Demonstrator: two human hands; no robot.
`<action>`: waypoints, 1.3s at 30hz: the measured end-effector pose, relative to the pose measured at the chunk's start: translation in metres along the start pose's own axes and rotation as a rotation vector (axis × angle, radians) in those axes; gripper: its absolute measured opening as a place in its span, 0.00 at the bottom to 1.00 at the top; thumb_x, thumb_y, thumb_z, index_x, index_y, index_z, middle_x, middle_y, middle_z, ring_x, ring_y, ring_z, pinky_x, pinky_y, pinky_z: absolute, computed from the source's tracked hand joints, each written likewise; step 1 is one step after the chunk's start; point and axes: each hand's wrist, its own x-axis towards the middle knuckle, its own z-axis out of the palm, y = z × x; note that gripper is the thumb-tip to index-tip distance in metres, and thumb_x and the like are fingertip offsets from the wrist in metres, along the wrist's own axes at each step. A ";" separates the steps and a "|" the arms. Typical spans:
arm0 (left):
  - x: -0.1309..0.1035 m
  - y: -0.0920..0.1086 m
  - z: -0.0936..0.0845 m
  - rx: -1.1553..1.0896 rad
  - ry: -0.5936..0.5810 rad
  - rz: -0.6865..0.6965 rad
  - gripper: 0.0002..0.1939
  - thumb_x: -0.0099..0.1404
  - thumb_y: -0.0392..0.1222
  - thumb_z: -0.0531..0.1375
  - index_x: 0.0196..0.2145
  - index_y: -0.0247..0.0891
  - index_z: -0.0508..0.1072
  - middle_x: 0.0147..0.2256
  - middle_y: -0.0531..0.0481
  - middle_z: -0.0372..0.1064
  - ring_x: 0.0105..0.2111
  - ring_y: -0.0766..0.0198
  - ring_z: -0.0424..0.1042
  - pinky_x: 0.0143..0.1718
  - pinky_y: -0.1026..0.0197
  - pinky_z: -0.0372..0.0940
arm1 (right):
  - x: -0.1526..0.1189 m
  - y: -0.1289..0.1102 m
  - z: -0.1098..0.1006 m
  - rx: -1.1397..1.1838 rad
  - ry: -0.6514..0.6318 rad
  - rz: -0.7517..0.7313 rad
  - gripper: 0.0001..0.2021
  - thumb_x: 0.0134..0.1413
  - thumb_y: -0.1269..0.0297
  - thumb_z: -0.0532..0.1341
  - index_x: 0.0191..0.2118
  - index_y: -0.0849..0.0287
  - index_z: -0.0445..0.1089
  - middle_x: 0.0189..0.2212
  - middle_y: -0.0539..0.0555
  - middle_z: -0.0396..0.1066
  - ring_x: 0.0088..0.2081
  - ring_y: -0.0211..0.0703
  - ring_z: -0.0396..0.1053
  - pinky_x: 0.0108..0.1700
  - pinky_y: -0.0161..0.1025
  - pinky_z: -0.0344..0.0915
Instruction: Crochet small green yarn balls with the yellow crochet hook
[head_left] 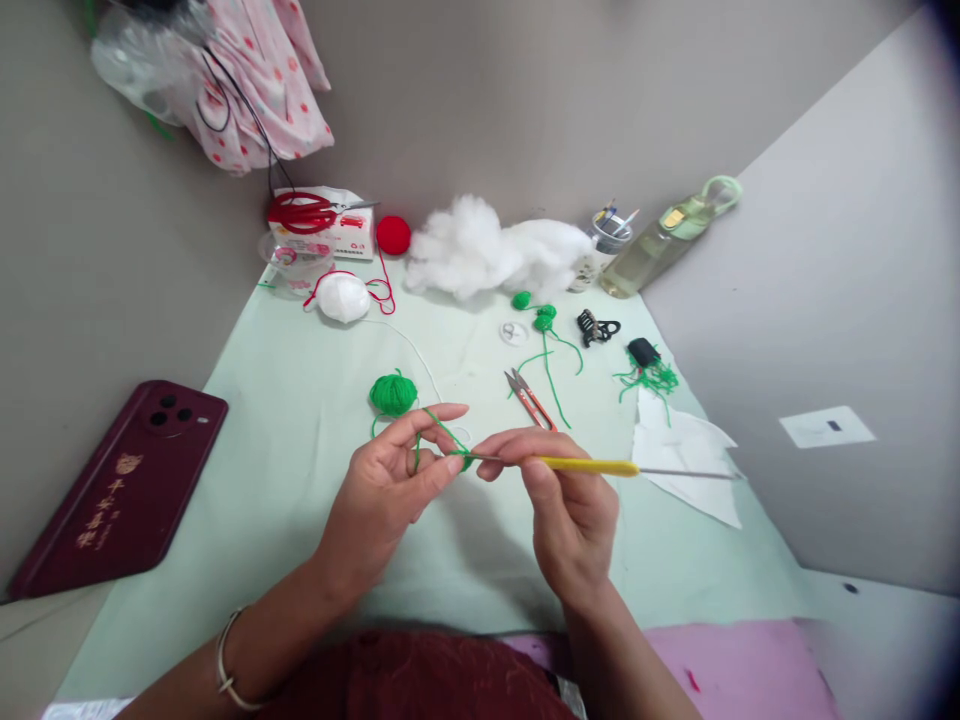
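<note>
Maroon clothing (420, 680) sits nearest; gold characters mark the phone (142, 485). The half-open left hand (386, 480) pinches green yarn (466, 461); the curled right hand (571, 510) grips a yellow-handled hook (592, 466).

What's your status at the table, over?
Left hand pinching green yarn. Right hand holding yellow-handled hook, its tip at the yarn. Orange-handled snips lie just beyond right hand.

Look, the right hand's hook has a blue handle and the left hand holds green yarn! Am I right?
Not blue: in the head view, the hook in the right hand has a yellow handle. The left hand holds green yarn.
</note>
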 end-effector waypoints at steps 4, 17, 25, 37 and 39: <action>0.001 0.001 0.000 0.026 -0.001 0.024 0.17 0.65 0.43 0.72 0.52 0.51 0.82 0.35 0.58 0.69 0.21 0.77 0.54 0.24 0.67 0.55 | 0.002 -0.001 0.002 -0.053 0.003 -0.069 0.13 0.74 0.71 0.55 0.47 0.52 0.77 0.40 0.52 0.80 0.39 0.39 0.78 0.44 0.40 0.76; 0.005 0.004 0.005 -0.335 -0.104 -0.208 0.25 0.63 0.43 0.73 0.57 0.43 0.80 0.23 0.61 0.62 0.23 0.73 0.57 0.40 0.64 0.65 | -0.005 0.008 0.004 -0.478 -0.042 -0.363 0.19 0.67 0.73 0.62 0.56 0.44 0.78 0.45 0.55 0.80 0.46 0.49 0.79 0.43 0.44 0.78; 0.007 0.006 0.007 -0.271 -0.088 -0.106 0.21 0.64 0.40 0.72 0.56 0.47 0.81 0.34 0.57 0.72 0.26 0.75 0.61 0.41 0.66 0.63 | 0.008 0.003 0.010 0.009 0.070 -0.037 0.11 0.71 0.68 0.60 0.44 0.50 0.81 0.36 0.53 0.80 0.36 0.44 0.76 0.38 0.44 0.75; 0.012 0.004 0.003 -0.468 -0.073 -0.253 0.16 0.63 0.39 0.72 0.49 0.39 0.85 0.19 0.64 0.53 0.19 0.75 0.42 0.43 0.65 0.67 | 0.003 0.006 0.006 -0.151 0.127 -0.102 0.12 0.70 0.70 0.61 0.48 0.48 0.81 0.34 0.53 0.80 0.36 0.45 0.77 0.38 0.44 0.75; 0.011 0.005 0.003 -0.391 -0.053 -0.189 0.16 0.62 0.39 0.72 0.49 0.41 0.84 0.25 0.61 0.64 0.20 0.76 0.46 0.40 0.65 0.67 | 0.008 0.004 0.007 0.025 0.125 -0.008 0.10 0.70 0.67 0.61 0.44 0.49 0.82 0.32 0.52 0.79 0.33 0.43 0.74 0.36 0.43 0.73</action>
